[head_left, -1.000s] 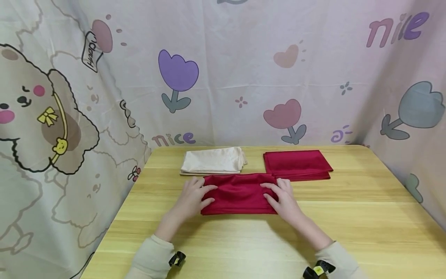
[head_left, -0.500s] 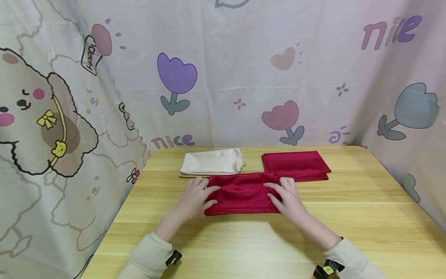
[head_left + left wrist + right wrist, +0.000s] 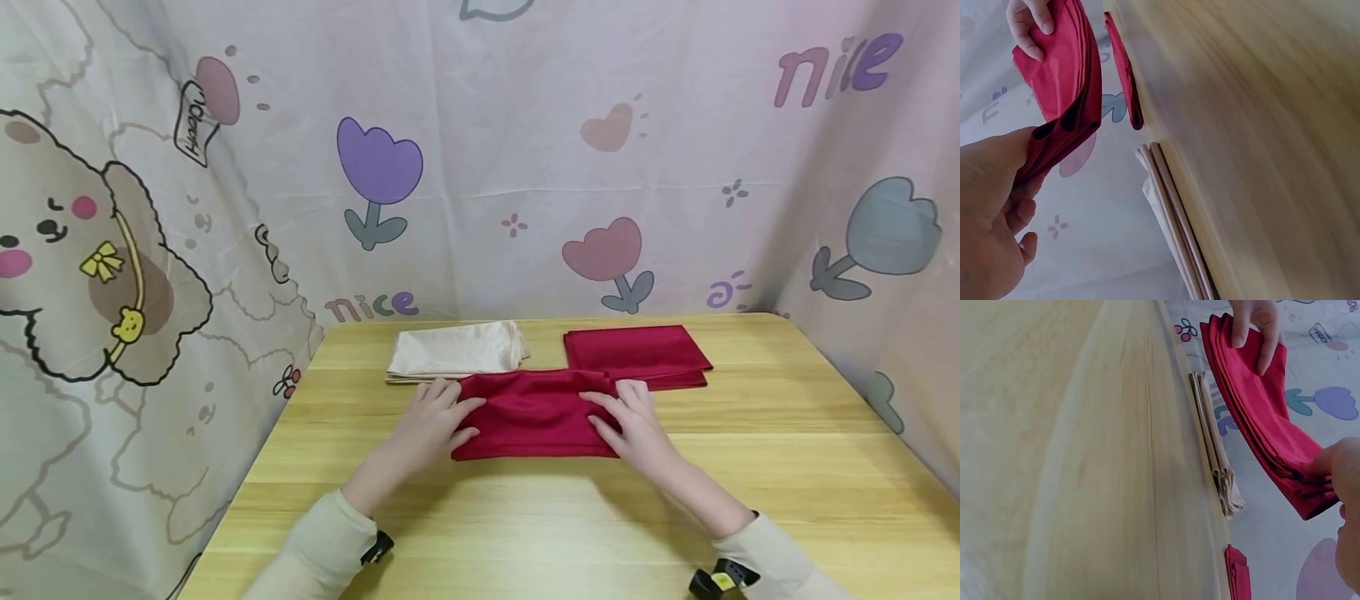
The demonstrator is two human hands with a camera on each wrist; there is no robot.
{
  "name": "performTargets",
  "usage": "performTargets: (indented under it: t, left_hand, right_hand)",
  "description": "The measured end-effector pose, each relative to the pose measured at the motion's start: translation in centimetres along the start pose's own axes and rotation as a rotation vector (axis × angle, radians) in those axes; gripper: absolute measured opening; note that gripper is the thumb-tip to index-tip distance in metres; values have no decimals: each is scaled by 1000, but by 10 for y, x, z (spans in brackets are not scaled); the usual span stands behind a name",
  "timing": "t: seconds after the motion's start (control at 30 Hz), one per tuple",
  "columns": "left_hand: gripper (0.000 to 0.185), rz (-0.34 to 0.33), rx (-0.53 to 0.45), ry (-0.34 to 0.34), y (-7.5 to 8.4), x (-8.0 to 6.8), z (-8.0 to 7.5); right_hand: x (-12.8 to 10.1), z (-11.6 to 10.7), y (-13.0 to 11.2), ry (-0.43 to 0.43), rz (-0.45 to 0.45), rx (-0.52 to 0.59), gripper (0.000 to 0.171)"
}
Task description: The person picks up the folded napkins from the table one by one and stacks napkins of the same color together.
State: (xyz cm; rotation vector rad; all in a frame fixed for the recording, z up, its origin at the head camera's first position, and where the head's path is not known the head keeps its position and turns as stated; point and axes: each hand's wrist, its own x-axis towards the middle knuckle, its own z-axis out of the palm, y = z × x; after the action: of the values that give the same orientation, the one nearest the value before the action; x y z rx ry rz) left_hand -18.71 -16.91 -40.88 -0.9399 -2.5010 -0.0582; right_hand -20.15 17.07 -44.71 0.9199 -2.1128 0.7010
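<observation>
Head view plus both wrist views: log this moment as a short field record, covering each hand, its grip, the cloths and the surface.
left hand: grips the left end of the folded red cloth
right hand: grips that cloth's right end
cloth state: folded in layers, lifted off the wood in the wrist views
behind it, left: folded cream cloth, flat
behind it, right: second folded red cloth, flat
surface: wooden table
backdrop: cartoon tulip curtain

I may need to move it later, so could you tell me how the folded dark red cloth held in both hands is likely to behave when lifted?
The folded dark red cloth is probably floppy: it sags between the left hand and right hand. It looks light, since fingertips alone hold its ends. Its stacked layers, visible at the edge in the wrist views, may slip apart if gripped at one end.
</observation>
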Motion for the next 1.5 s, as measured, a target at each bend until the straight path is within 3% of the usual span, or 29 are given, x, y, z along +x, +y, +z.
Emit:
performTargets:
  t: [0.23,0.63,1.5]
  left_hand:
    - [42,29,3,53,3,4,-2]
    - [39,49,9,45,2,20,3]
    - [40,55,7,-42,13,48,7]
  right_hand:
    - [-4,-4,3,8,-2,5,46]
    - [-8,-7,10,9,80,0,42]
    - [-9,-26,25,24,118,-20,42]
